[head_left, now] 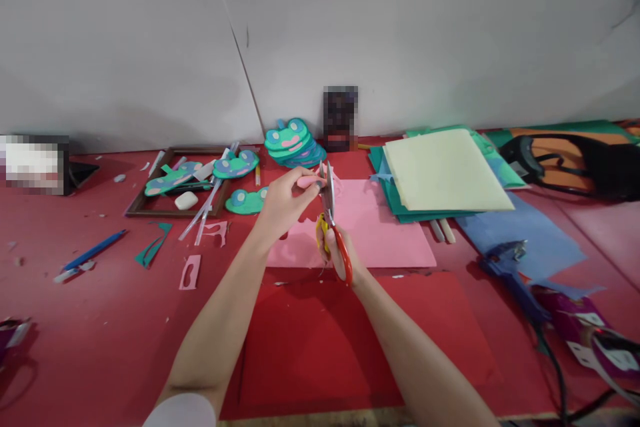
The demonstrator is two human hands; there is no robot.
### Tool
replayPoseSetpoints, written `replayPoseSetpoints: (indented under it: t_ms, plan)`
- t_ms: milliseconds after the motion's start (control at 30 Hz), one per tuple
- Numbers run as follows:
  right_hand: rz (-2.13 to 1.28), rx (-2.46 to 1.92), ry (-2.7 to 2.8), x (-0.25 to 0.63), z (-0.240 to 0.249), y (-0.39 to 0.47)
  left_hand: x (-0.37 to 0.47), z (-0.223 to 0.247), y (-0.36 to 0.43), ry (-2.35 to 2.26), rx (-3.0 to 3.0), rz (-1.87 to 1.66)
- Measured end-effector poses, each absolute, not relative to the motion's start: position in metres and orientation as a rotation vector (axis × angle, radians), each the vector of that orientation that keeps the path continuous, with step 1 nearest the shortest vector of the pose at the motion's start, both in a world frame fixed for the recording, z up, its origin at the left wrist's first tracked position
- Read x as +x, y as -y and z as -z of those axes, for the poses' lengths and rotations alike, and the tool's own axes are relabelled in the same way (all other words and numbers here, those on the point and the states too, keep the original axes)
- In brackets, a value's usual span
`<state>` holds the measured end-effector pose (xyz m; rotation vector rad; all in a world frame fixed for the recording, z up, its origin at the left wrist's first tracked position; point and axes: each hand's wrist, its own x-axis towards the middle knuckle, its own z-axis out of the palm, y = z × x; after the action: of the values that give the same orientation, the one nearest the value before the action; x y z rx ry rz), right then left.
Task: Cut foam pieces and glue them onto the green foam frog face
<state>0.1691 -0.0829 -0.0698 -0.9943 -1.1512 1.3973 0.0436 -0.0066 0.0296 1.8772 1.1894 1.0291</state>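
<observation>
My right hand (341, 245) is wrapped round the handles of a pair of scissors (328, 197), one handle red-orange and one yellow, with the blades pointing up and slightly parted. Between the thumb and fingers of my left hand (289, 202) is a small pink foam piece (309, 181), its edge at the scissor blades. Curled pink trimming shows just behind the blades. Below both hands lies a pink foam sheet (385, 230) with a ragged cut edge. Several green frog-face cutouts (294, 142) are stacked beyond my left hand, and another frog face (245, 201) lies beside it.
At left, a brown frame (173, 211) holds more frog faces, clear sticks and a white eraser (186, 200). A blue pen (95, 250) and foam scraps lie nearby. Foam sheets (445, 170) are piled at right, near a blue glue gun (517, 280) with a cord.
</observation>
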Motion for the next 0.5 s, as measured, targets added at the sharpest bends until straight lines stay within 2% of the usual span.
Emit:
replayPoseSetpoints:
  t_ms: [500]
  plan:
    - [-1.295,-1.032,1.245,0.1724,0.0700,0.0828,0.0442,-0.0331,0.0071,-1.191,1.884,-1.044]
